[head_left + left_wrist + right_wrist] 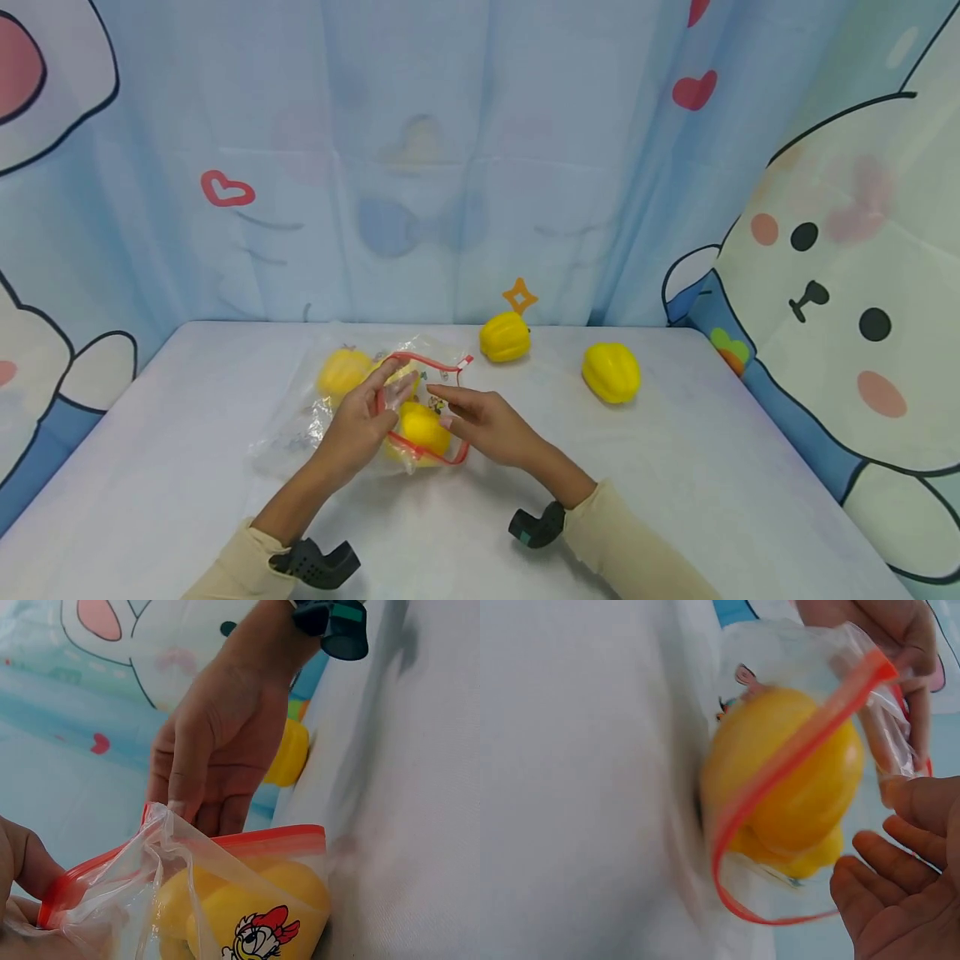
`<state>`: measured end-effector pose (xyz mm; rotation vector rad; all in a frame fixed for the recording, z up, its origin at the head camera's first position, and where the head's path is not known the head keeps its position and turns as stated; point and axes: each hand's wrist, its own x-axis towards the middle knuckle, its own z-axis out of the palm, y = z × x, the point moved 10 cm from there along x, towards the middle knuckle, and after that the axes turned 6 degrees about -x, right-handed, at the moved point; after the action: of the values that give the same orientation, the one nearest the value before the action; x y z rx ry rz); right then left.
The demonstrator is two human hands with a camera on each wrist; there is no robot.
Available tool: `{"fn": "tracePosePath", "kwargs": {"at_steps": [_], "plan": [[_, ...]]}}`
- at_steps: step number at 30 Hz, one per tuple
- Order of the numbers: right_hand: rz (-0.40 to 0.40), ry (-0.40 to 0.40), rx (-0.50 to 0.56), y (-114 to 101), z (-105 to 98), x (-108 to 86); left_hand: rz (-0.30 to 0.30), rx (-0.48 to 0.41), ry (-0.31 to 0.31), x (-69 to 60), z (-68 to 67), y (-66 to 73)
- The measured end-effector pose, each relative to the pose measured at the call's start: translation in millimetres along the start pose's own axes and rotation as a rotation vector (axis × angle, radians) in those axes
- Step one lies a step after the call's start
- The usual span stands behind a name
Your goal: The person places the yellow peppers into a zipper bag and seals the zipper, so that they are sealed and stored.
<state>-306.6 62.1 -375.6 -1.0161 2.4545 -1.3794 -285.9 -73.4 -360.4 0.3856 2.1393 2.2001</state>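
Two sleeves [637, 550], cut off by our lower edge; left hand [360, 423] pinching the red rim [431, 361] of one clear bag [296, 425]; right hand [487, 421], fingers loosely extended beside its mouth, holding nothing. Bag: wrinkled, cartoon-printed, on the white table [187, 467]. Inside, we count at least two yellow peppers [423, 427], partly hidden, total unclear. Farther back: two loose peppers [611, 372], one curtain [405, 75].

The white table [675, 483] bears two yellow peppers [611, 372] and, seemingly, a clear bag [303, 421].

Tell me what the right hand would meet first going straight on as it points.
Probably the clear bag, at its red-edged mouth, with the left hand beyond; depth is unclear.
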Motion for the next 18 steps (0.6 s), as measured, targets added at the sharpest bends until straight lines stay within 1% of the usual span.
{"fn": "tracePosePath", "kwargs": {"at_steps": [4, 8, 13, 18], "plan": [[-0.006, 0.044, -0.004, -1.8, -16.1, -3.8, -0.016, 0.014, 0.023, 0.4, -1.9, -1.0], [-0.007, 0.108, -0.006, -1.0, -33.3, -6.1, -0.020, 0.019, 0.033, 0.4, -2.6, -1.0], [0.008, 0.190, 0.002, 5.5, -53.1, -7.9, -0.028, -0.011, 0.032, 0.3, -1.8, -2.0], [0.039, 0.266, -0.030, 14.8, -66.9, -9.3, -0.035, -0.017, 0.028, -0.2, -0.7, -2.8]]}}
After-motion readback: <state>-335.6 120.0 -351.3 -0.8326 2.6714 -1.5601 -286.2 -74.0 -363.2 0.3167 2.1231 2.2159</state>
